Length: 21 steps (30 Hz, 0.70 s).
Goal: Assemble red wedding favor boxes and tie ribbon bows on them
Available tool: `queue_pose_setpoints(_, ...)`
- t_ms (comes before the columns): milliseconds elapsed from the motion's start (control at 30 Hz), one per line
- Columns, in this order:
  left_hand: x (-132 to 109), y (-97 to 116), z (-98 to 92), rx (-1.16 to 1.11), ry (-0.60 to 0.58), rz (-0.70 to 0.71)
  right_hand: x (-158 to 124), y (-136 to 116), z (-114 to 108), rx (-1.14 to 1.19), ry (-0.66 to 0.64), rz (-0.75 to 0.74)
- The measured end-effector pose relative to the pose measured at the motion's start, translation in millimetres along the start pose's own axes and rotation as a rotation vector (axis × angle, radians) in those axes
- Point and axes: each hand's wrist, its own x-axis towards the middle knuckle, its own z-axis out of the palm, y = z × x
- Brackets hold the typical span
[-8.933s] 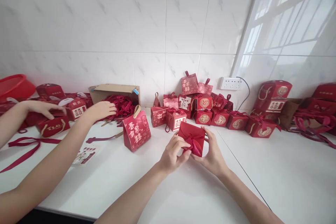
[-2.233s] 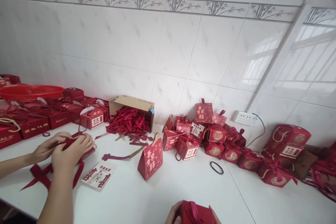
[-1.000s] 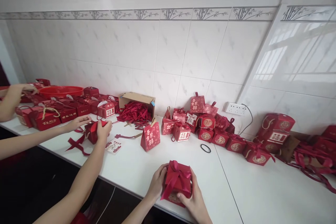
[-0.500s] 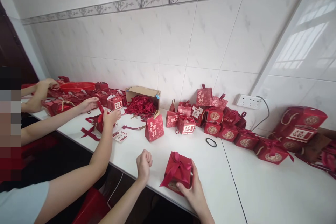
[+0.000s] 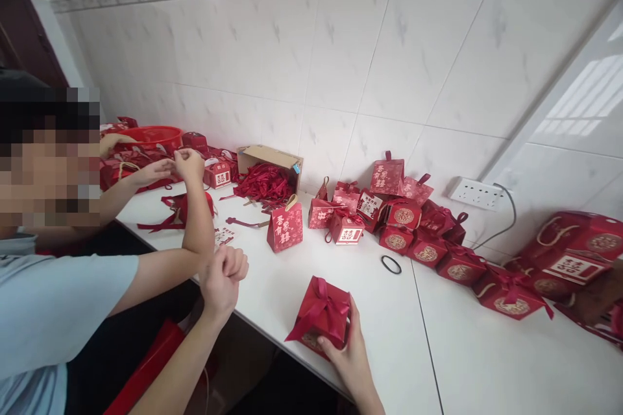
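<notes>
My right hand (image 5: 348,353) is wrapped round the lower right side of a red gift box (image 5: 324,311), thumb in front, fingers partly hidden behind. The box rests near the table's front edge and carries a dark red ribbon bow (image 5: 322,308) on top. My left hand (image 5: 224,275) is curled into a fist, raised over the front edge of the table to the left of the box, apart from it. Nothing shows inside the fist. Farther back stands a red peaked gift box (image 5: 285,228) with a tan loop on top.
Several finished red boxes (image 5: 403,217) are piled along the wall. A cardboard box (image 5: 272,159) of red ribbons (image 5: 263,187) lies behind. A black ring (image 5: 390,264) and a power strip (image 5: 474,193) are to the right. A co-worker (image 5: 73,298) sits close at my left.
My left hand has moved left and up, still curled. My right hand keeps its hold on the box. The co-worker's hands have lifted off their box, and the view has shifted left.
</notes>
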Motion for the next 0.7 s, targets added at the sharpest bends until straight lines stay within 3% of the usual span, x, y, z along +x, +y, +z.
queue_pose_setpoints(133,-14.0,-22.0,4.1,0.349,-0.276,-0.257,-0.5,-2.6,-1.8,0.011,0.003,0.011)
queue_pose_setpoints(200,-22.2,-37.5,7.9,0.511,-0.392,-0.295,-0.7,-5.1,-3.3,-0.002,-0.008,0.022)
queue_pose_setpoints(333,-37.3,-60.5,17.0,0.733,-0.461,-0.267,-1.0,-12.8,-7.5,-0.036,-0.042,0.006)
queue_pose_setpoints(467,-41.1,-72.3,25.3,0.809,-0.542,-0.227,-0.3,-17.2,-8.4,-0.058,-0.014,-0.027)
queue_pose_setpoints(600,-35.7,-73.0,32.1,0.778,-0.67,-0.168,-2.8,-17.4,-3.9,-0.095,0.044,-0.054)
queue_pose_setpoints(700,-33.7,-64.7,34.4,0.692,-0.732,-0.041,-7.3,-26.1,-0.5,-0.199,0.132,-0.118)
